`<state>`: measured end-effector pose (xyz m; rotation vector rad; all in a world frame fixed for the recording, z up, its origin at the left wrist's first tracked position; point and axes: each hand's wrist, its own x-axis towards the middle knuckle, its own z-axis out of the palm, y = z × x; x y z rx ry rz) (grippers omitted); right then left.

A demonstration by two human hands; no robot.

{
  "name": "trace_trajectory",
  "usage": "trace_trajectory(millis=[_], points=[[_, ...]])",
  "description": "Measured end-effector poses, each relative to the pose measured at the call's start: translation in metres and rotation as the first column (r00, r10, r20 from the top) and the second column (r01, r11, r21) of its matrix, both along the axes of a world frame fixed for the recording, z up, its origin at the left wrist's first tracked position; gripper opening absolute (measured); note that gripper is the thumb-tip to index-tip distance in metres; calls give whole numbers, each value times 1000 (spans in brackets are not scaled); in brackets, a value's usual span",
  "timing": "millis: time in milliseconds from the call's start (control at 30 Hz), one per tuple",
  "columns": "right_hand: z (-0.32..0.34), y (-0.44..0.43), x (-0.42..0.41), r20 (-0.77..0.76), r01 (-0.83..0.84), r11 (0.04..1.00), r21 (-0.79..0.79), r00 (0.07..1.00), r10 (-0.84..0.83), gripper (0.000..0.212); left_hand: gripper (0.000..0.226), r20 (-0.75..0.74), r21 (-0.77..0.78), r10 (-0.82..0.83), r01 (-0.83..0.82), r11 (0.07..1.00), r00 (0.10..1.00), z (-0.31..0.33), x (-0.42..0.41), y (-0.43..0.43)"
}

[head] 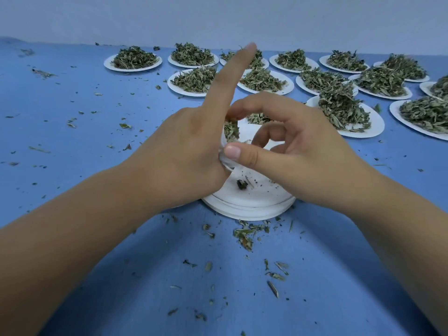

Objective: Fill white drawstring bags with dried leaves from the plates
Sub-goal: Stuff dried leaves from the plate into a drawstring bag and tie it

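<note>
White bag (225, 163), mostly hidden, sits between both hands over a stack of near-bare plates (252, 202) mid-worktop (97, 141), toward the front edge. Left hand (184, 151) curls round the bag rim, index finger straight up. Right hand (298, 146) pinches the rim, thumb pressed on it. Dried leaves (231, 130) show inside. Heaped plates (132, 65) line the far edge, with crumbs scattered.

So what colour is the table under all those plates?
The table is blue; head view.

White plates (132, 66) bear dull green dried leaves (134, 58) — on a blue table (72, 141) flecked green, under a pale grey wall (218, 18).
</note>
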<state>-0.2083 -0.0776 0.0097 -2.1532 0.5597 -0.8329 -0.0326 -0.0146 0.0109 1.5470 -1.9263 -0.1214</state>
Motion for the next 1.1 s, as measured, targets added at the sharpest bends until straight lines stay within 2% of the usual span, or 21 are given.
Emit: trace_trajectory(millis=[67,133,233,333,500,600,700,767,833,900,1033,1100], points=[[2,-2,-2,38,-46,994,100,998,43,31,120,-24,19,-22,23,1000,999,1,2,1],[4,-2,-4,56,-66,990,122,997,59,35,121,-39,27,-43,44,999,998,0,4,0],[3,0,-4,12,-29,1000,-4,1000,29,36,119,-35,28,-73,74,997,997,-2,5,1],[0,3,-2,-15,21,996,-92,1000,-22,18,120,-7,4,-46,46,999,999,-2,7,1],[-1,6,2,-7,28,994,-105,1000,-29,7,114,44,2,-13,13,1000,999,-2,9,2],[-1,5,0,54,61,995,-82,997,-57,9,108,-16,-36,24,-25,999,1000,-4,13,3],[0,5,-1,97,89,995,-53,992,-84,11,110,-67,-4,82,-82,997,994,-9,22,7],[1,5,-1,132,101,995,-15,986,-98,11,93,-36,23,138,-138,990,990,-16,26,10],[0,7,1,151,93,996,12,984,-93,11,62,-70,31,177,-175,984,982,-22,27,12],[-1,9,3,133,93,996,1,987,-93,15,43,-81,11,188,-188,982,979,-24,25,13],[-1,8,4,74,94,994,50,993,-97,32,37,-22,-25,202,-203,979,979,-25,24,14],[-1,9,5,65,91,993,78,993,-96,31,35,-16,-29,213,-214,976,977,-27,26,15]])
